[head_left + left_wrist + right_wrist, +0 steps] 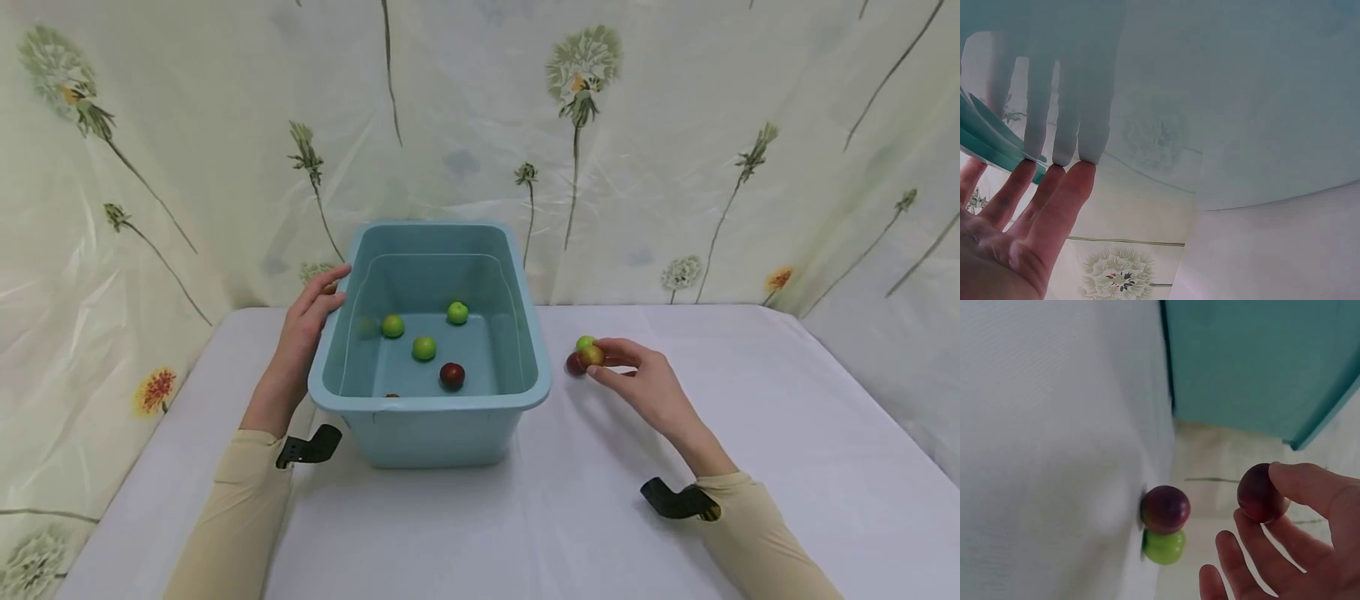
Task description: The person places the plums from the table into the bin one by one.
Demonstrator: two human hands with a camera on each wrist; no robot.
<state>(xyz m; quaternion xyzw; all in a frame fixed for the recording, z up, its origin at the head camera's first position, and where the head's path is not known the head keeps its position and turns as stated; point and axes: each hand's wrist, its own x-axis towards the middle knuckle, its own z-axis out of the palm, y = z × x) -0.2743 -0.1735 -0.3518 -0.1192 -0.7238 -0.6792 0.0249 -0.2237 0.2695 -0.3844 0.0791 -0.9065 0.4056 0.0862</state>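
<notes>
My right hand pinches a red-and-yellow plum between thumb and fingers, right of the bin; its dark side faces the right wrist view. On the table just beyond lie a dark red plum and a green fruit, touching or nearly so. My left hand rests on the left side of the light blue plastic bin, its fingertips against the outer wall. Inside the bin are several green fruits and a dark red plum; another is mostly hidden behind the near rim.
A white cloth covers the table. Behind it hangs a flower-printed sheet, close to the bin's far end. The bin's raised rim stands between the right hand and the fruit inside.
</notes>
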